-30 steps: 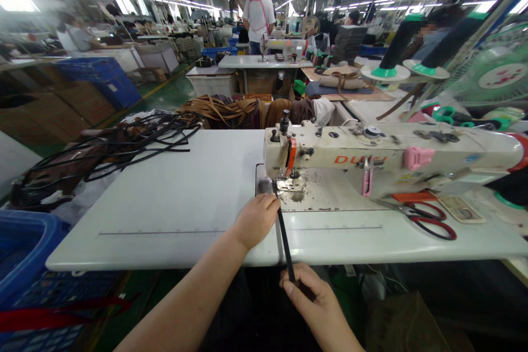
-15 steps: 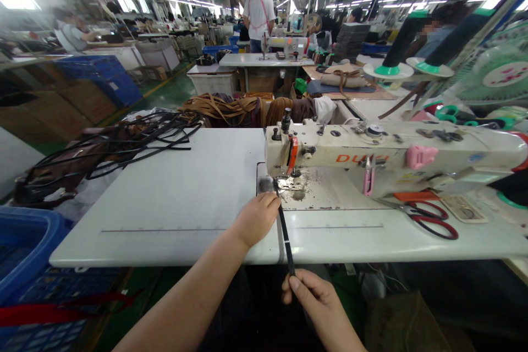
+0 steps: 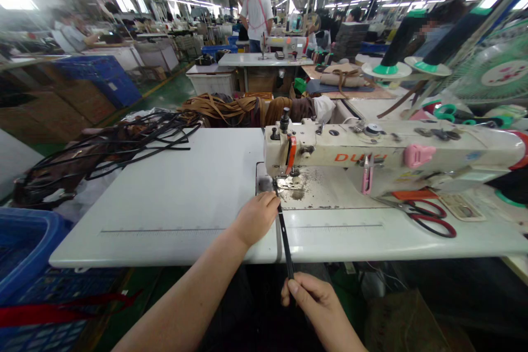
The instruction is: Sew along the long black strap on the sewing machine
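Observation:
A narrow black strap [image 3: 285, 237] runs from under the presser foot of the white sewing machine [image 3: 371, 157] toward me, over the table's front edge. My left hand [image 3: 256, 219] rests on the white table beside the strap, its fingers against the strap just in front of the needle. Below the table edge, my right hand [image 3: 315, 302] pinches the strap's near end between thumb and fingers.
Red-handled scissors [image 3: 429, 219] lie right of the needle plate. A pile of black straps [image 3: 119, 146] sits at the table's back left, brown straps [image 3: 231, 107] behind it. A blue crate [image 3: 25, 242] stands at lower left. Another person stands at a far machine [image 3: 258, 11].
My right hand has shifted slightly lower and nearer along the strap. The left hand stays by the needle.

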### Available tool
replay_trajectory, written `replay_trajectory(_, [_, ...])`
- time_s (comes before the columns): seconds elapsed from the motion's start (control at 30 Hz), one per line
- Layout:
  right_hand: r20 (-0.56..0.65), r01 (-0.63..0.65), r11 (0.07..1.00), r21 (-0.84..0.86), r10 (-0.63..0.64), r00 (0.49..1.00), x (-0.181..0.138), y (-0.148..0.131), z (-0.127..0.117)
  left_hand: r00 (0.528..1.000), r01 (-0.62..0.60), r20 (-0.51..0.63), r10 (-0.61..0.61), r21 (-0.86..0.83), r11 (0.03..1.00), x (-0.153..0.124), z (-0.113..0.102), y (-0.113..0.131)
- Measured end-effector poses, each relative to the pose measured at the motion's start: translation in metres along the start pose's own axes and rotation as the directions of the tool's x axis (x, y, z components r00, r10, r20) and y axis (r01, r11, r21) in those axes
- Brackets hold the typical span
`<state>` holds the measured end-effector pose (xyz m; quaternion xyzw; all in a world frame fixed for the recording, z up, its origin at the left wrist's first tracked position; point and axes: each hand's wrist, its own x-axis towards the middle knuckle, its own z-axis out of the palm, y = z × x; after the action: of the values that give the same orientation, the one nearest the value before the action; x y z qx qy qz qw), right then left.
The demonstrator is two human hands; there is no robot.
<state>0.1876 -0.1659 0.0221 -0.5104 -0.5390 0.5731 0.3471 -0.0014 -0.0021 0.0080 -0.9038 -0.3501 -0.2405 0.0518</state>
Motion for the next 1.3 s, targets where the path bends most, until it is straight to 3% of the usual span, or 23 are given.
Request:
replay_trajectory(0.47, [0.022, 0.005, 1.0, -0.004, -0.005, 1.0, 0.001, -0.002, 0.0, 1.0, 0.016, -0.002, -0.016, -0.029, 0.999, -0.001, 0.002, -0.001])
replay_trajectory(0.7, [0.041, 0.013, 1.0, 0.003, -0.013, 0.999, -0.001, -0.004, -0.002, 0.995, 0.096, -0.028, -0.098, -0.083, 0.992, 0.004, 0.001, 0.001])
replay_trajectory(0.83, [0.048, 0.03, 1.0, 0.01, -0.03, 0.998, 0.001, -0.003, -0.001, 0.998, 0.037, -0.05, -0.038, -0.023, 0.999, 0.002, 0.0, 0.001])
replay_trajectory(0.97, [0.006, 0.038, 0.999, -0.028, -0.038, 0.999, 0.003, -0.001, -0.001, 0.997, -0.026, -0.066, 0.027, 0.021, 0.999, -0.001, 0.001, 0.0])
replay_trajectory(1.3, [-0.11, 0.113, 0.992, -0.057, -0.119, 0.987, 0.012, 0.001, 0.001, 1.0, 0.006, -0.013, -0.006, -0.017, 1.0, 0.002, -0.005, 0.002])
